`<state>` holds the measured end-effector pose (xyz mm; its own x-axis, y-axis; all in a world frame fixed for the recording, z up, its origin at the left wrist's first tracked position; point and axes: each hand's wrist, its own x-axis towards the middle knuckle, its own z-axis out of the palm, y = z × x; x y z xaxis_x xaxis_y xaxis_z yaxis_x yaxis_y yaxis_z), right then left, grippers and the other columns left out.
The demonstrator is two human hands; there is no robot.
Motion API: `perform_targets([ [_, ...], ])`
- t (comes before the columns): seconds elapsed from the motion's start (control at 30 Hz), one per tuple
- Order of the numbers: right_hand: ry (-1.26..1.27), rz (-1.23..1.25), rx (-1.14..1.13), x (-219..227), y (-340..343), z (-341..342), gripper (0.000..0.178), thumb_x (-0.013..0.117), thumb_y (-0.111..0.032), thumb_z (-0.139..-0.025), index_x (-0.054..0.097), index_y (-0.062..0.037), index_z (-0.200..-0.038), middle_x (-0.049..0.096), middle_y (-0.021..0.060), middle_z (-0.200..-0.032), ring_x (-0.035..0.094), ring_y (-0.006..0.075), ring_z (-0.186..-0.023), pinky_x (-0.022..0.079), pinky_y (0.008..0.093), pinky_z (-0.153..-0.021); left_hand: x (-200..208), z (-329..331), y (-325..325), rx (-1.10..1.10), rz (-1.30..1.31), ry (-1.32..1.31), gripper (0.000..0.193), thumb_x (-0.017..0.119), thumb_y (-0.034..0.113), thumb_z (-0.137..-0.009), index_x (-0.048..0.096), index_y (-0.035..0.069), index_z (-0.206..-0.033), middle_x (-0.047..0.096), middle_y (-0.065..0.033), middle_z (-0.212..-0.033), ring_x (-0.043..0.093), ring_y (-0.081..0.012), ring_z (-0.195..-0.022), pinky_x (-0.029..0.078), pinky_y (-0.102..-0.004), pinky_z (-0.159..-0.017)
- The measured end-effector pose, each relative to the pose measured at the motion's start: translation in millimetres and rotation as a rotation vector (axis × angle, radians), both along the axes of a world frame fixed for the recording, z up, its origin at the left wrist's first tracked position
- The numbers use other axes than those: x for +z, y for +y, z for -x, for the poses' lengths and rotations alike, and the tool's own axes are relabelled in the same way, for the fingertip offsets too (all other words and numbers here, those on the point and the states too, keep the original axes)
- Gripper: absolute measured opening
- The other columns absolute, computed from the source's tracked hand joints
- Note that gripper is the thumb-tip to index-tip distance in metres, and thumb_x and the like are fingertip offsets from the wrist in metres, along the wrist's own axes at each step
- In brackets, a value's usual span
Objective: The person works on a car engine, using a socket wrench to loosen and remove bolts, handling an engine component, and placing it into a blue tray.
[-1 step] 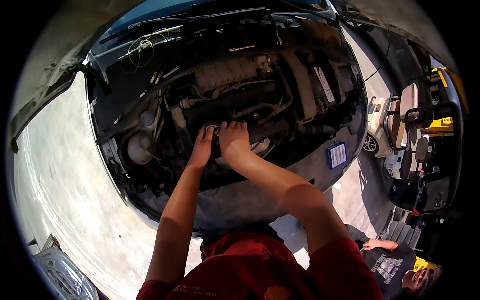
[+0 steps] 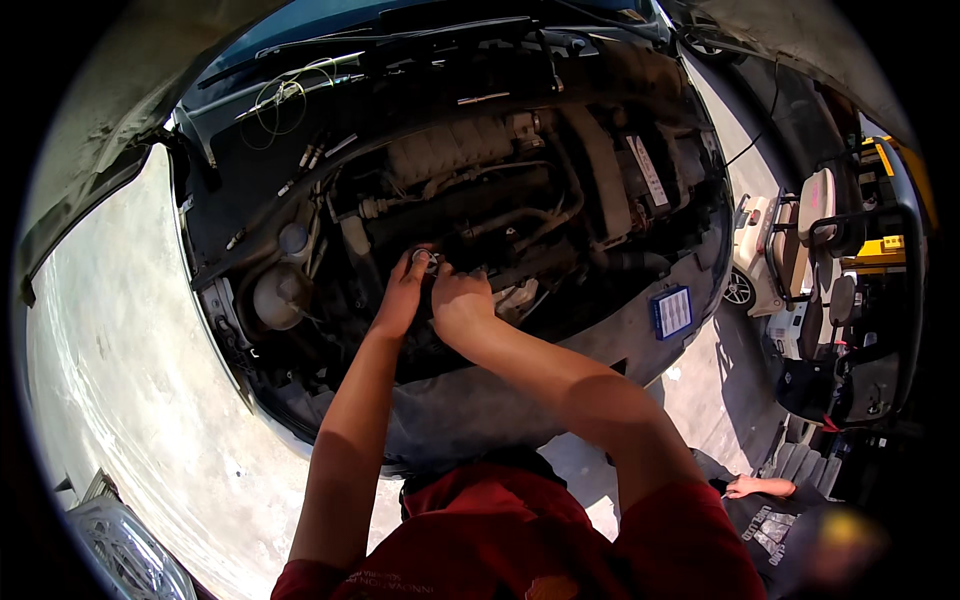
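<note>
Both of my hands reach into the engine bay of a car, at the front middle of the dark engine (image 2: 450,145). My left hand (image 2: 402,288) is closed at a small round silvery part (image 2: 427,257), its thumb and fingers against the edge. Right beside it, my right hand (image 2: 462,302) has its fingers curled down into a fist-like grip. What lies under those fingers, if anything, is hidden. Below the hands, a pale metal engine part (image 2: 516,299) catches sunlight.
Left of the engine are a whitish fluid tank (image 2: 283,297) and several slim metal pieces. A coiled thin cable (image 2: 283,105) lies near the windscreen. On the front right edge sits a blue box (image 2: 672,311). A co-worker (image 2: 770,520) is at lower right, near a beige cart (image 2: 765,250).
My right hand has drawn slightly toward me and its fingers have curled in. My left hand is almost where it was. The co-worker's head has moved and is blurred.
</note>
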<state>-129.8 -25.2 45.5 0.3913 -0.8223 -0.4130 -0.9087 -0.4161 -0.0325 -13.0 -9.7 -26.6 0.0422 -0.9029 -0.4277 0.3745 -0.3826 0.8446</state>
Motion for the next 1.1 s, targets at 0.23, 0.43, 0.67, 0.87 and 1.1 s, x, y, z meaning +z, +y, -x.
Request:
perform_targets([
  [0.23, -0.03, 0.428, 0.195, -4, -33, 5, 0.046, 0.075, -0.018, -0.076, 0.057, -0.0046, -0.116, 0.064, 0.0164, -0.107, 0.061, 0.0292, -0.109, 0.037, 0.0417, -0.109, -15, -2, 8, 0.03, 0.065, -0.11, 0.047, 0.049, 0.04, -0.105, 0.051, 0.004, -0.136, 0.062, -0.0123, -0.125, 0.058, -0.0235, -0.115, 0.042, -0.0345, -0.102],
  [0.43, -0.172, -0.169, -0.012, 26, -17, 3, 0.051, 0.073, -0.019, -0.076, 0.056, 0.0013, -0.119, 0.066, 0.019, -0.111, 0.064, 0.0319, -0.109, 0.042, 0.0418, -0.104, 17, -7, 3, 0.015, -0.023, -0.054, 0.045, 0.049, 0.036, -0.106, 0.05, 0.004, -0.138, 0.06, -0.0109, -0.129, 0.057, -0.0206, -0.117, 0.042, -0.0325, -0.1],
  [0.67, -0.193, -0.405, -0.136, 29, -1, -5, 0.052, 0.068, -0.016, -0.076, 0.056, 0.0071, -0.121, 0.062, 0.0258, -0.124, 0.064, 0.0387, -0.112, 0.055, 0.0438, -0.089, 5, -2, 5, 0.086, -0.013, 0.185, 0.039, 0.052, 0.031, -0.106, 0.053, 0.003, -0.133, 0.063, -0.0097, -0.118, 0.06, -0.0188, -0.108, 0.046, -0.0321, -0.094],
  [0.87, -0.009, 0.281, 0.083, 13, -33, -7, 0.063, 0.079, -0.019, -0.069, 0.054, 0.0026, -0.122, 0.066, 0.0158, -0.109, 0.062, 0.0293, -0.108, 0.041, 0.038, -0.103, -11, -6, 6, 0.081, 0.085, 0.08, 0.04, 0.051, 0.03, -0.106, 0.053, 0.002, -0.134, 0.059, -0.0113, -0.13, 0.059, -0.0197, -0.115, 0.045, -0.0342, -0.099],
  [1.1, -0.124, 0.23, 0.086, 18, -49, 11, 0.039, 0.071, -0.012, -0.073, 0.059, -0.003, -0.109, 0.067, 0.0175, -0.102, 0.064, 0.0317, -0.102, 0.045, 0.0436, -0.091, -1, 0, 6, 0.05, 0.101, -0.035, 0.042, 0.049, 0.032, -0.107, 0.052, 0.001, -0.135, 0.059, -0.0094, -0.128, 0.056, -0.02, -0.115, 0.043, -0.0339, -0.101],
])
